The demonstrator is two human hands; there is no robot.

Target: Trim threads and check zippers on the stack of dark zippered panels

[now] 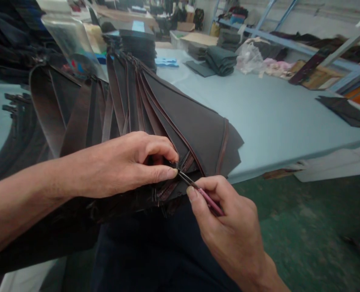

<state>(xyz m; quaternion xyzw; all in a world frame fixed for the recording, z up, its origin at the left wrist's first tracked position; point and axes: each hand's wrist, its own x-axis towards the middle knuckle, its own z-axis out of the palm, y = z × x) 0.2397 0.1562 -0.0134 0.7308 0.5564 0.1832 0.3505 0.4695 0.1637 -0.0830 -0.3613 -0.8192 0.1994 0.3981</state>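
My right hand (228, 219) is closed around a small pair of thread snips (209, 200) with a pinkish handle. The two slim metal blades point up and left, and their tips meet the fingertips of my left hand (137, 162). Thumb and forefinger of that left hand are pinched on the edge of a dark fabric piece (192, 162) with brown-edged seams. What exactly lies between the fingertips is too small to make out. More dark sewn panels (180, 105) fan out behind my hands, hanging over the table's near edge and towards my lap.
The pieces lie on a table covered in light blue (277, 109). Further back are a stack of dark panels (137, 44), folded dark cloth (220, 59) and a clear plastic bag (249, 56). A clear bottle (72, 38) stands at upper left; a blue-framed rack (289, 44) is at right.
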